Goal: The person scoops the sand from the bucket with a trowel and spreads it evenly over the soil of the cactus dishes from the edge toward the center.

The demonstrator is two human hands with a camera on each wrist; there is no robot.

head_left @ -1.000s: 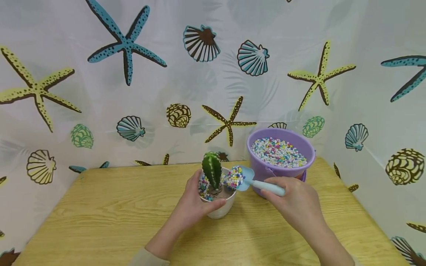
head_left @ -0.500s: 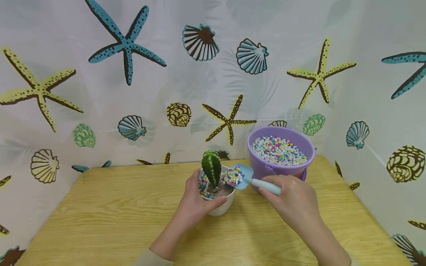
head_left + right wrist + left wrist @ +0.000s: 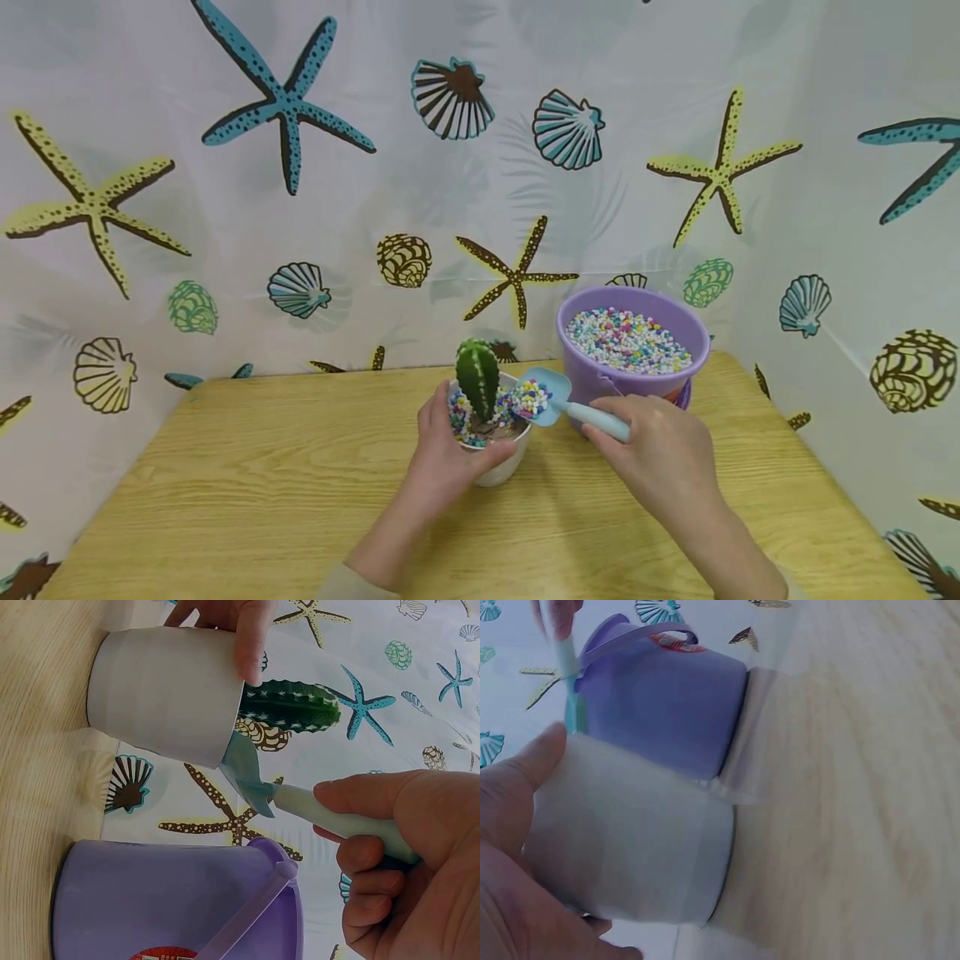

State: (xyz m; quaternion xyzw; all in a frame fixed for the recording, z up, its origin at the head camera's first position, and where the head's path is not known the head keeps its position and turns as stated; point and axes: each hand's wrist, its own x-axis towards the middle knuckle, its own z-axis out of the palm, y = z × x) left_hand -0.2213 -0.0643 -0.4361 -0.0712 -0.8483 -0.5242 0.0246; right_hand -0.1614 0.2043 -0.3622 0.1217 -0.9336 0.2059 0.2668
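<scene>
1. One small blue scoop (image 3: 551, 398), heaped with coloured pebbles (image 3: 530, 398), is tipped over the rim of the white pot (image 3: 501, 467) at mid-desk. It looks light and stiff, but the loose pebbles would probably roll off at any tilt, so the slim handle is the place to hold it.
2. The right hand (image 3: 660, 454) grips that handle, fingers curled round it.
3. The left hand (image 3: 442, 454) wraps round the pot's side, thumb on the front of its wall. The pot looks smooth, rigid and likely breakable.
4. A green cactus (image 3: 477, 382) stands upright in the pot, pebbles around its base; better gripped by the pot than the plant.
5. A purple bucket (image 3: 600, 377) full of pebbles stands just behind the scoop.
6. Everything rests on a wooden desk (image 3: 247, 483), backed by a seashell-print curtain (image 3: 225, 208).
</scene>
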